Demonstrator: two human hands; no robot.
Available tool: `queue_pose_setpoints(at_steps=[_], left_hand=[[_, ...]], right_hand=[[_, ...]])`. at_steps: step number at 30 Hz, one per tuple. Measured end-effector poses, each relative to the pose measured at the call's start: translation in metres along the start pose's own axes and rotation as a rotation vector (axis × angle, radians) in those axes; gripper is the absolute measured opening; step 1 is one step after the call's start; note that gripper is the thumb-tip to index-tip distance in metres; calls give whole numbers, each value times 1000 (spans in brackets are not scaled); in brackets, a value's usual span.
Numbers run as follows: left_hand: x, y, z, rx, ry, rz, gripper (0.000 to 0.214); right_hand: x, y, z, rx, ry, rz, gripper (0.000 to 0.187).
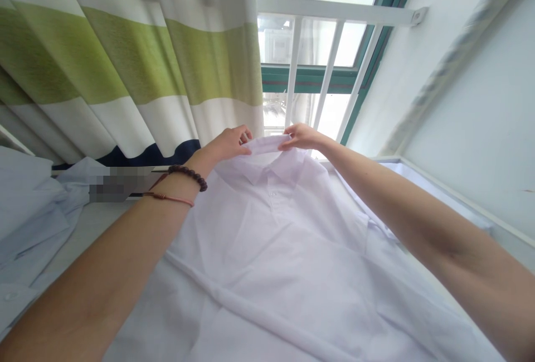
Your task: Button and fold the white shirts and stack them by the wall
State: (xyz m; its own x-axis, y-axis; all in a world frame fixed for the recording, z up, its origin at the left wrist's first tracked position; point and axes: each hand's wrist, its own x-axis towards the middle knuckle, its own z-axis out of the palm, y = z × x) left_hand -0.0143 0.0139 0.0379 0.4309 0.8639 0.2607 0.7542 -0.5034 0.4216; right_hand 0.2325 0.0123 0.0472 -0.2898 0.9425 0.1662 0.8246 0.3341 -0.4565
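A white collared shirt [267, 239] lies spread out in front of me, its collar at the far end and its buttoned front facing up. My left hand [232, 141] pinches the left part of the raised collar between thumb and fingers. On the collar's right part, my right hand [303, 136] has a similar pinch. The collar's back edge is lifted between the two hands. A dark beaded bracelet [188, 177] and a thin brown cord [169, 198] circle my left wrist.
More white garments [29, 206] are heaped at the left. A white and green curtain [125, 49] hangs behind them. White window bars [326, 75] stand beyond my hands, with a white wall [480, 116] to the right. Folded white cloth [434, 189] lies along that wall.
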Motion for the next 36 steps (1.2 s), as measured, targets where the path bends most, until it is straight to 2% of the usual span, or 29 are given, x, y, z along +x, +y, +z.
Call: queue_pose_setpoints(at_steps=[2,9,12,16,20,25,31,36], left_hand=[[2,-1,1,18,-21,6,42],[-6,-2,5,80,-34,-60,29],[-15,5,7,62,-79,-84,36],[-29,18,10,-64,-136,-97,52],[-38,29,10,-118,-226,-31,51],[-44,31,5,-156,-370,32,38],[-42,28,16,-338,-427,-12,28],[-40,21,21,-531,-489,-119,41]], right_hand=[[-1,0,0,-24,4,-18,24],[-15,-1,-1,52,-7,32,23],[-26,-8,1,59,-55,66,25],[-41,-18,8,79,-78,58,35],[-50,-23,15,66,-83,41,43],[-55,-25,10,26,-241,-20,29],[-62,-26,-1,42,-359,-89,38],[-62,-19,1,161,-329,-152,31]])
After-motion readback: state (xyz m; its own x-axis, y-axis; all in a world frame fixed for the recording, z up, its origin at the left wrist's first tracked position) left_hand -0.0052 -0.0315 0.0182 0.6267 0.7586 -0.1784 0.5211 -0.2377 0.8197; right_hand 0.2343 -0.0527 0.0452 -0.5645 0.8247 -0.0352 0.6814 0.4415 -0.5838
